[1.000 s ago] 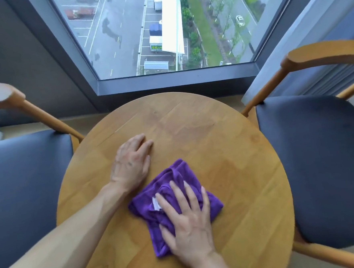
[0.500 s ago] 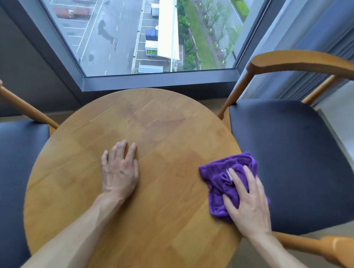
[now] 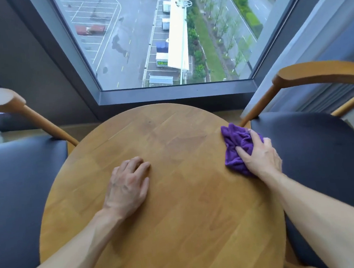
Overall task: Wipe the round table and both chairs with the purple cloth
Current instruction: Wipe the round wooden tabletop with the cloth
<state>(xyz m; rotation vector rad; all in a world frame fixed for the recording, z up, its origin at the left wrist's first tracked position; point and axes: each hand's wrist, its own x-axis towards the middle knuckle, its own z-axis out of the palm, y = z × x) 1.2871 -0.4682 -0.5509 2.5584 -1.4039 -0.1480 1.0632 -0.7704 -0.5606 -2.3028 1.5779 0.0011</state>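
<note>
My right hand (image 3: 258, 159) presses the purple cloth (image 3: 239, 147) down at the right edge of the round table (image 3: 176, 196), fingers curled into it so it bunches under my palm, with part of it seeming to hang past the rim towards the right chair (image 3: 311, 155). My left hand (image 3: 127, 186) lies flat and open on the wood near the middle, holding nothing, just steadying me. The risk I see here is the cloth slipping off the edge: it is crumpled into a lump, not spread, so only a small patch touches the wood and a push outward could drop it onto the seat or the floor. A wad like this also skips over spots, so the far edge by the window (image 3: 165, 40) may be missed. The table top is smooth pale wood in jointed strips, with a faint sheen. The cloth looks soft and fuzzy, easily wrinkled. Both chairs, the left chair (image 3: 18, 186) too, have dark, smooth padded seats and curved wooden arms, and from here they look untouched.
</note>
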